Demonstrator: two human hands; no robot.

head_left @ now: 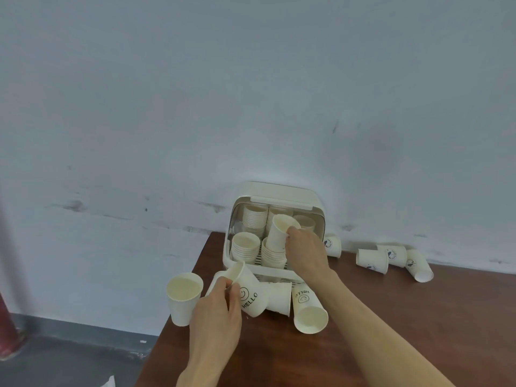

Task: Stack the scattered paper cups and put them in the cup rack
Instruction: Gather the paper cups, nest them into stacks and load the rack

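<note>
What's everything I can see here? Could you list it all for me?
Cup rack: one, cream, back of table by wall.
Cup stacks: at least four, cream, inside rack.
Loose cups: about eight, cream, some printed; in front of and right of rack.
Held cups: one over a front stack, one HELLO cup near the table's front left.
Table: one, dark brown.
Wall: pale blue-grey, scuffed.
Left hand: holds the HELLO cup.
Right hand: pinches the cup over the stack.

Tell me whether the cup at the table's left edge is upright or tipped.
Upright. The cup stands on its base at the table edge, its open mouth facing up.
</note>
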